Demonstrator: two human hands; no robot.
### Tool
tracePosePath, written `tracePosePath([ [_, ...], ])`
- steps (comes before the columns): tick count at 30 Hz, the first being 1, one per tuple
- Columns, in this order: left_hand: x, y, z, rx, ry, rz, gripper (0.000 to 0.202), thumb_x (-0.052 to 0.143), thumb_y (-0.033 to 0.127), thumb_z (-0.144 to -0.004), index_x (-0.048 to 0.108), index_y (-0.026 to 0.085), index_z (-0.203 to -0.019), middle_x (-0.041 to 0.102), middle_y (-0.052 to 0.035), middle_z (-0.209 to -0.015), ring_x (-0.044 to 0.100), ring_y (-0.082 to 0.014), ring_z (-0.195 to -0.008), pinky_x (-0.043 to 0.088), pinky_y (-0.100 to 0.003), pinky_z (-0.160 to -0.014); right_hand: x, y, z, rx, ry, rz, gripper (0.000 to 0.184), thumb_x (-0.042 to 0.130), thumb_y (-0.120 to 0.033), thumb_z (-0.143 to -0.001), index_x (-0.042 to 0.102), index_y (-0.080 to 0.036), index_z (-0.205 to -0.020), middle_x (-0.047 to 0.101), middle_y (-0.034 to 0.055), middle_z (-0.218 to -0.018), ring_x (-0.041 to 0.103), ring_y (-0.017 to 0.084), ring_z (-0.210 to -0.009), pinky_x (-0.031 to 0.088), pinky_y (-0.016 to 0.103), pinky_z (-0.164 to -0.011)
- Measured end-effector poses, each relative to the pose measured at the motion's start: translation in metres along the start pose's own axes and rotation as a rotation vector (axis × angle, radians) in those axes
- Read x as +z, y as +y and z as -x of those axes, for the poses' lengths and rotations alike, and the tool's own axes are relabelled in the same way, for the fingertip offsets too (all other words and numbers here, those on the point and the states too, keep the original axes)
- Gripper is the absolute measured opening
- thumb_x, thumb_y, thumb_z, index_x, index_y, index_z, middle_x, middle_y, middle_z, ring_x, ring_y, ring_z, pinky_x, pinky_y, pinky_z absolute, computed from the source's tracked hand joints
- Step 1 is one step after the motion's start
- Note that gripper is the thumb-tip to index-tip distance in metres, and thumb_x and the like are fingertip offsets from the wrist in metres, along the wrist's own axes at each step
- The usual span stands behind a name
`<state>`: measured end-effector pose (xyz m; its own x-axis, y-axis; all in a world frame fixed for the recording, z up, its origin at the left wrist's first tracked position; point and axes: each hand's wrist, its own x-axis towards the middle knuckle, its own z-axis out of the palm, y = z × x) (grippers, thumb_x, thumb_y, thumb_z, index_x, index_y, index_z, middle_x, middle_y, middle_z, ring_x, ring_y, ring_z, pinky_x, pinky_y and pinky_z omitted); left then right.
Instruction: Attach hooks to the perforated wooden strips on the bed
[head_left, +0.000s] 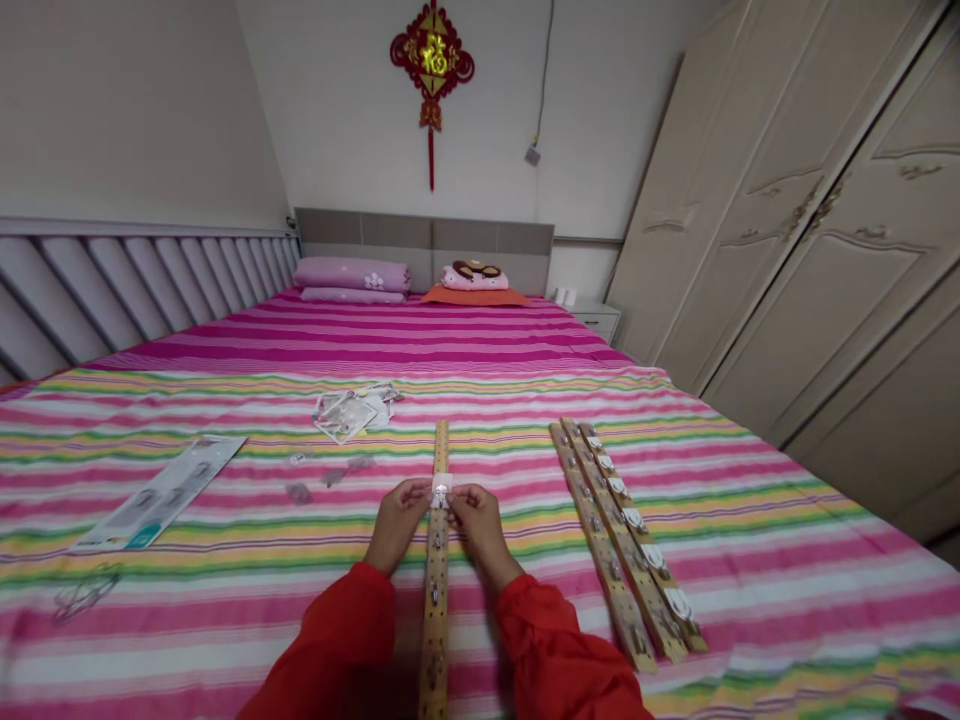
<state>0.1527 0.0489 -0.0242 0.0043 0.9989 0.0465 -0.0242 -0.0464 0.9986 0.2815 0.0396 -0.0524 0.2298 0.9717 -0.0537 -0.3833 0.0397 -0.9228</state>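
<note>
A long wooden strip (pixel 436 625) with rows of holes lies lengthwise in front of me on the striped bedspread. Several small metal pieces sit along its near half. Over its middle is a small white card (pixel 442 482) with a shiny metal piece on it. My left hand (pixel 401 518) pinches the card's left edge, and my right hand (pixel 478 522) pinches the right edge. Whether the card rests on the strip or is just above it, I cannot tell. The fingertips partly cover its lower corners.
Three wooden strips (pixel 606 550) with metal pieces lie to the right, the outermost bearing white cards. At left are a printed sheet (pixel 169 495), a tangle of thin cord or wire (pixel 88 592) and small clear packets (pixel 331 478). A pile of cards (pixel 349 412) lies farther back.
</note>
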Motion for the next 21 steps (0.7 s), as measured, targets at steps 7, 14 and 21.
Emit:
tracePosePath([
  [7, 0.001, -0.019, -0.006, 0.03, -0.012, -0.041, 0.03, 0.069, 0.034, -0.058, 0.068, 0.013, -0.079, 0.07, -0.0049, -0.072, 0.063, -0.0181, -0.069, 0.05, -0.031, -0.069, -0.002, 0.007, -0.002, -0.034, 0.012, 0.041, 0.013, 0.069, -0.028, -0.056, 0.064, -0.017, -0.058, 0.06, -0.0029, -0.047, 0.048, 0.01, -0.042, 0.038, 0.021, -0.042],
  [14, 0.002, -0.027, -0.007, 0.012, 0.017, -0.063, 0.031, 0.068, 0.034, -0.058, 0.067, 0.013, -0.082, 0.069, -0.0048, -0.072, 0.063, -0.0183, -0.07, 0.05, -0.031, -0.07, -0.003, 0.015, -0.006, -0.071, 0.033, 0.103, 0.013, 0.066, -0.029, -0.058, 0.066, -0.017, -0.06, 0.062, -0.002, -0.05, 0.051, 0.011, -0.045, 0.04, 0.023, -0.045],
  [21, 0.003, -0.031, -0.007, -0.002, 0.018, -0.085, 0.028, 0.068, 0.035, -0.058, 0.066, 0.014, -0.077, 0.068, -0.0037, -0.069, 0.062, -0.0181, -0.069, 0.049, -0.031, -0.069, -0.003, 0.017, -0.005, -0.081, 0.049, 0.111, 0.014, 0.067, -0.029, -0.057, 0.066, -0.015, -0.063, 0.065, -0.0005, -0.054, 0.055, 0.013, -0.053, 0.045, 0.024, -0.053],
])
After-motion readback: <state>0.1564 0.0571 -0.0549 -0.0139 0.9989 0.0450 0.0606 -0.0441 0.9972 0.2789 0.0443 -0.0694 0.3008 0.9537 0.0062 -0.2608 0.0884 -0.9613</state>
